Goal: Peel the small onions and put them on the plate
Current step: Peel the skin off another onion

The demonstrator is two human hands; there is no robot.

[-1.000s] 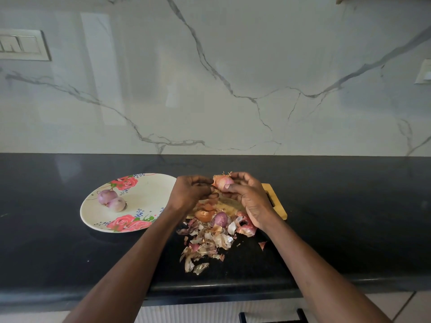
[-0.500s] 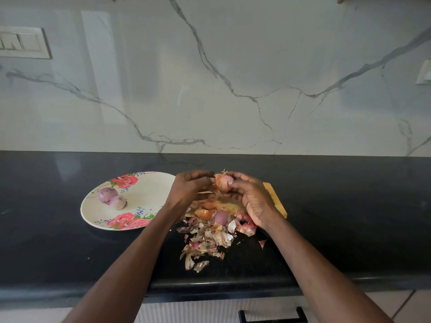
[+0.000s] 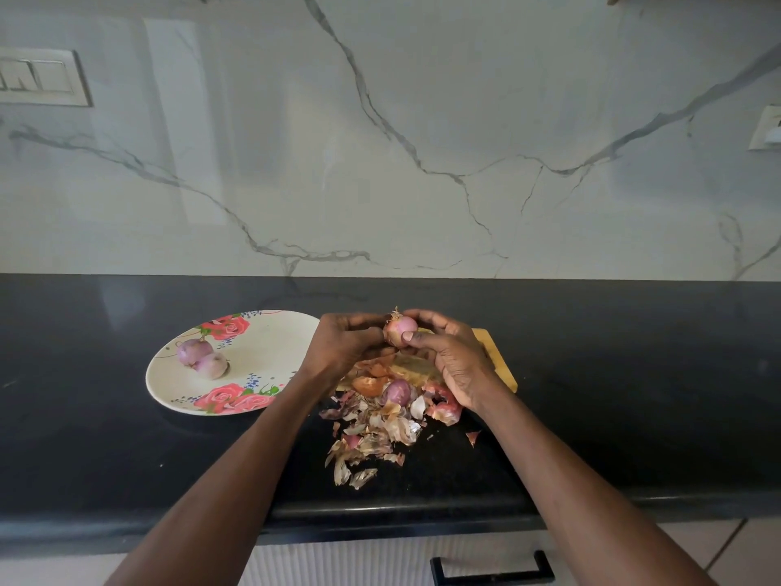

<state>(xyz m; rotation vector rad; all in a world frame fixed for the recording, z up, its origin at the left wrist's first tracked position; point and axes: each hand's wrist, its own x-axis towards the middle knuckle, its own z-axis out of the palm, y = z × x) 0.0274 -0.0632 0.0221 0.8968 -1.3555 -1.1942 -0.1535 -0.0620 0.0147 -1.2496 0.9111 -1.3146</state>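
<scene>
Peeling a round pink onion (image 3: 400, 330) above papery skins (image 3: 372, 433).
Pinched by right hand (image 3: 456, 365); left hand (image 3: 338, 351) fingers curled, seemingly nipping skin, right of glossy floral plate (image 3: 262, 357).

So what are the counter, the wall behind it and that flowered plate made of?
Counter: looks like polished black stone, perhaps granite, since it is dark, speckled and reflective. Wall: glossy white with grey veins, so marble or marble-look tile. Plate: smooth cream with printed roses, ceramic or melamine; the look leaves it open.
</scene>
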